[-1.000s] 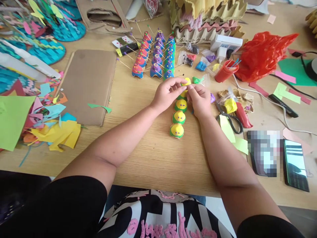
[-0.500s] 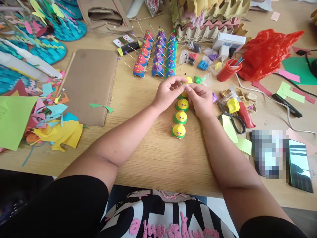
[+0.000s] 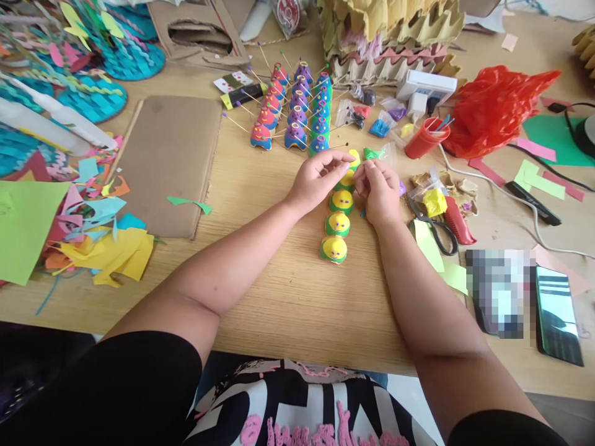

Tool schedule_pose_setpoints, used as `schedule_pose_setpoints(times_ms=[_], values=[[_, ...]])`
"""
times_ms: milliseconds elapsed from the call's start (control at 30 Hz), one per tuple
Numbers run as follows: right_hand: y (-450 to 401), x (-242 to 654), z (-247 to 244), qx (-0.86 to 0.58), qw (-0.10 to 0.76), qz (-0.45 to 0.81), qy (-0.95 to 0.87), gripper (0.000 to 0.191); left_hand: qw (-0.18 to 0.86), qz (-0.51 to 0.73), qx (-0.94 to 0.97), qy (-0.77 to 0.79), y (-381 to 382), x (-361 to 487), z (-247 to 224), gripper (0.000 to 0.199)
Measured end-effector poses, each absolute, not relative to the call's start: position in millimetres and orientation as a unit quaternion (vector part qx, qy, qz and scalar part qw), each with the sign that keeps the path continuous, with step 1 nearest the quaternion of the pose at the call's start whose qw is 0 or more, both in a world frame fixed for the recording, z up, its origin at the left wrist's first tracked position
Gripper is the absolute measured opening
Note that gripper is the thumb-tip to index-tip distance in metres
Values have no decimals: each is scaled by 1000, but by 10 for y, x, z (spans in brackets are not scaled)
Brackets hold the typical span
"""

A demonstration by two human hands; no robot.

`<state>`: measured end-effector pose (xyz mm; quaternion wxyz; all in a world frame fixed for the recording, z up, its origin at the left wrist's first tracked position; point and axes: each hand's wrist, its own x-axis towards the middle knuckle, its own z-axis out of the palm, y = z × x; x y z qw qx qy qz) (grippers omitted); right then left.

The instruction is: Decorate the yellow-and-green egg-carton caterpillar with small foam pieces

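A column of yellow-and-green domes (image 3: 333,249), several with small faces, runs away from me along the middle of the table. My left hand (image 3: 320,179) is beside the far domes on their left, its thumb and fingers brought close together; anything between them is too small to make out. Right of the same domes, my right hand (image 3: 379,189) has its fingertips pinched, and what they hold is hidden. The two hands are slightly apart. Beyond them stand red (image 3: 261,133), purple (image 3: 295,133) and blue-green (image 3: 320,144) columns of domes with pin-like sticks.
Cardboard (image 3: 170,167) and paper scraps (image 3: 111,248) lie left. Scissors (image 3: 434,229), a red cup (image 3: 425,137), a red plastic bag (image 3: 497,111) and a phone (image 3: 558,316) are on the right. Egg trays (image 3: 395,37) are stacked behind.
My fingertips, which met over the far domes, have parted. The right hand has drawn back and curled in more. The view has shifted slightly.
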<state>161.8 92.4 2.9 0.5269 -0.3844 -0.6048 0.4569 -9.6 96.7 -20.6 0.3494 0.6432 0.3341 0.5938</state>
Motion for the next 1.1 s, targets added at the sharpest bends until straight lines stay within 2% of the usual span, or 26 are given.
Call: schedule_pose_setpoints(times_ms=[767,1100], values=[[899,1609,71,-390,509,436,-631,74,258,579,704,322,846,-92,-68,34],[881,1606,91,-392,506,465,-612,66,301,619,640,341,917,-100,-144,38]])
